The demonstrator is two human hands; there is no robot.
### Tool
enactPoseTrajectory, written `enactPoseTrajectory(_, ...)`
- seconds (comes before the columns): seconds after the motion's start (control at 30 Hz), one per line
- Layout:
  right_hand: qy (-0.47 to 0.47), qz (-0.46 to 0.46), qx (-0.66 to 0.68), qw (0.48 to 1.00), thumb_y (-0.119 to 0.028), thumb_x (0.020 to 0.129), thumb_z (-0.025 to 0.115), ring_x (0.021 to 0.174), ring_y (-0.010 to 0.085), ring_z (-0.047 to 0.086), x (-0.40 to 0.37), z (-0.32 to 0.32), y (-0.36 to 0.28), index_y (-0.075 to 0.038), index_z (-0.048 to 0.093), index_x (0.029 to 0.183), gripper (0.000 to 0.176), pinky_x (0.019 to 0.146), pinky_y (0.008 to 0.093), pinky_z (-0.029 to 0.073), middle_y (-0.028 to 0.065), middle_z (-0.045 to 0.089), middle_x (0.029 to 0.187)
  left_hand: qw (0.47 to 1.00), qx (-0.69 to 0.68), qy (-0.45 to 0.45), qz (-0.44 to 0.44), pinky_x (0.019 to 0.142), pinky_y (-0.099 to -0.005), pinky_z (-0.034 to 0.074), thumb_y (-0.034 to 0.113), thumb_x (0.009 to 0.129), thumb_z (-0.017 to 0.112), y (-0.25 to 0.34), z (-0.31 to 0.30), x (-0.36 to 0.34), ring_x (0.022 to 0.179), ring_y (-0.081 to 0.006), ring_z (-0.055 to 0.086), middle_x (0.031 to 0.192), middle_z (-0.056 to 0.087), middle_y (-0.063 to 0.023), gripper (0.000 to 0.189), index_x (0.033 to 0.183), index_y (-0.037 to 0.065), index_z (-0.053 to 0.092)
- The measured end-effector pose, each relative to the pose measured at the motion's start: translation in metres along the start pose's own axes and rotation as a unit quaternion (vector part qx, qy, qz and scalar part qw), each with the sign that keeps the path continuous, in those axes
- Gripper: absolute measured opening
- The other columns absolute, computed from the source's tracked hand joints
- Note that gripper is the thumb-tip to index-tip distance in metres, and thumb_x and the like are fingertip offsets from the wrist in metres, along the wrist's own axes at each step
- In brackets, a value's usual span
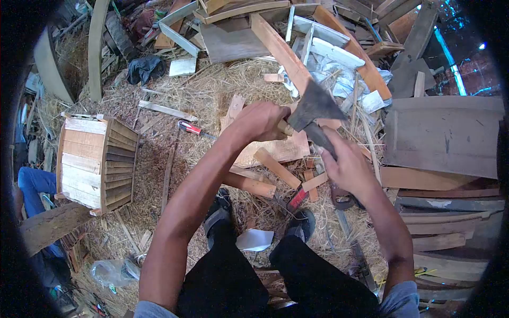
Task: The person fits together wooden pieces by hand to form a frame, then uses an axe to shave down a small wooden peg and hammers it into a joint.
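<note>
My right hand is wrapped round the dark handle of a hatchet, close up behind its broad grey head. The blade is raised and overlaps the end of a long plank behind it in this view. My left hand is closed on a small piece of wood, mostly hidden by the fingers, right beside the hatchet head. Below both hands a flat pale board lies on the ground, with wood offcuts around it.
Straw and shavings cover the ground. A red-handled screwdriver lies left, a red-handled tool and a saw handle between and beside my feet. A slatted wooden box stands left, near a person's blue-trousered leg. Curved planks are stacked right.
</note>
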State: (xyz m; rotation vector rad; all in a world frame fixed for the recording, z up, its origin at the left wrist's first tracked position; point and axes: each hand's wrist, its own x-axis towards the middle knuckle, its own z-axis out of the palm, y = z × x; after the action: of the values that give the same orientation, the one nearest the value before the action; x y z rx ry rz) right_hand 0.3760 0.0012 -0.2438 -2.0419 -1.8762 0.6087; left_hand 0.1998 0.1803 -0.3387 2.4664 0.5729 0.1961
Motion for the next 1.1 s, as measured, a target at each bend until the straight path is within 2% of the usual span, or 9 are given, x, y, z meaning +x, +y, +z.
enactPoseTrajectory(0.07, -0.001, 0.006, 0.095, 0.995, -0.014, 0.093, 0.061, 0.095, 0.0417, 0.068, 0.01, -0.006, 0.005, 0.001, 0.054, 0.13, 0.04, 0.083, 0.0458, 0.054, 0.0265, 0.068, 0.104, 1.0, -0.009, -0.001, -0.006, 0.074, -0.0498, 0.054, 0.035, 0.067, 0.085, 0.0, 0.0, -0.002, 0.084, -0.0418, 0.068, 0.086, 0.071, -0.0209, 0.049, 0.1, 0.004, 0.068)
enactPoseTrajectory(0.2, -0.134, 0.045, 0.127, 0.982, -0.012, 0.093, 0.067, 0.084, 0.0128, 0.06, 0.041, -0.033, 0.021, 0.004, 0.054, 0.133, 0.045, 0.08, 0.0337, 0.051, 0.0083, 0.067, 0.098, 1.0, -0.002, -0.023, -0.019, 0.075, -0.0499, 0.054, 0.033, 0.067, 0.085, 0.003, -0.004, 0.0, 0.084, -0.0415, 0.069, 0.086, 0.071, -0.0203, 0.049, 0.103, 0.005, 0.068)
enactPoseTrajectory(0.4, -0.142, -0.065, 0.154, 0.976, -0.015, 0.093, 0.067, 0.074, 0.0151, 0.062, 0.045, -0.028, 0.048, 0.002, 0.056, 0.132, 0.044, 0.071, 0.0342, 0.051, 0.0115, 0.067, 0.088, 1.0, -0.004, -0.017, -0.024, 0.076, -0.0475, 0.055, 0.03, 0.069, 0.084, 0.005, -0.004, -0.001, 0.086, -0.0388, 0.069, 0.087, 0.072, -0.0185, 0.044, 0.104, 0.008, 0.069)
enactPoseTrajectory(0.5, -0.138, 0.032, 0.193, 0.971, -0.016, 0.094, 0.066, 0.071, 0.0147, 0.061, 0.04, -0.022, 0.044, 0.001, 0.055, 0.134, 0.045, 0.068, 0.0331, 0.051, 0.0099, 0.067, 0.09, 1.0, 0.001, -0.009, -0.02, 0.075, -0.0492, 0.055, 0.031, 0.069, 0.084, 0.003, -0.003, 0.0, 0.084, -0.0406, 0.069, 0.086, 0.072, -0.0186, 0.045, 0.104, 0.007, 0.069)
enactPoseTrajectory(0.6, -0.227, 0.079, 0.17, 0.956, -0.016, 0.097, 0.065, 0.081, 0.0099, 0.06, 0.045, -0.04, 0.036, -0.002, 0.05, 0.141, 0.048, 0.061, 0.0263, 0.052, 0.0055, 0.064, 0.1, 1.0, -0.008, -0.017, -0.025, 0.076, -0.0488, 0.055, 0.031, 0.068, 0.084, 0.004, -0.002, -0.003, 0.084, -0.0403, 0.069, 0.087, 0.072, -0.0171, 0.044, 0.103, 0.009, 0.069)
enactPoseTrajectory(0.7, -0.144, 0.075, 0.224, 0.961, -0.016, 0.097, 0.065, 0.078, 0.0103, 0.061, 0.046, -0.022, 0.052, 0.0, 0.049, 0.141, 0.049, 0.06, 0.0265, 0.051, 0.004, 0.065, 0.096, 0.999, -0.031, 0.012, -0.004, 0.075, -0.0463, 0.055, 0.03, 0.068, 0.084, -0.002, 0.001, 0.0, 0.085, -0.0367, 0.07, 0.088, 0.073, -0.0162, 0.043, 0.103, 0.009, 0.07)
enactPoseTrajectory(0.83, -0.193, -0.013, 0.165, 0.967, -0.015, 0.096, 0.066, 0.076, 0.0101, 0.059, 0.043, -0.028, 0.056, 0.003, 0.049, 0.141, 0.051, 0.065, 0.0281, 0.05, 0.004, 0.064, 0.097, 1.0, -0.01, -0.017, -0.014, 0.076, -0.0467, 0.055, 0.031, 0.068, 0.084, -0.003, 0.003, -0.002, 0.086, -0.0366, 0.07, 0.088, 0.073, -0.0155, 0.044, 0.104, 0.01, 0.07)
enactPoseTrajectory(0.93, -0.123, 0.02, 0.222, 0.967, -0.014, 0.096, 0.067, 0.076, 0.0098, 0.058, 0.043, -0.018, 0.055, 0.001, 0.051, 0.14, 0.049, 0.066, 0.0278, 0.05, 0.0043, 0.064, 0.098, 0.999, -0.026, 0.009, -0.019, 0.076, -0.0473, 0.054, 0.031, 0.068, 0.084, 0.001, 0.0, 0.0, 0.085, -0.0374, 0.07, 0.086, 0.072, -0.0158, 0.043, 0.103, 0.011, 0.07)
enactPoseTrajectory(1.1, -0.164, 0.008, 0.192, 0.968, -0.014, 0.095, 0.068, 0.076, 0.0087, 0.057, 0.042, -0.03, 0.05, 0.001, 0.054, 0.137, 0.047, 0.065, 0.0276, 0.05, 0.0049, 0.065, 0.099, 0.999, -0.021, -0.018, -0.02, 0.075, -0.0484, 0.054, 0.03, 0.068, 0.084, -0.001, -0.002, -0.002, 0.086, -0.0392, 0.069, 0.086, 0.072, -0.017, 0.042, 0.101, 0.009, 0.069)
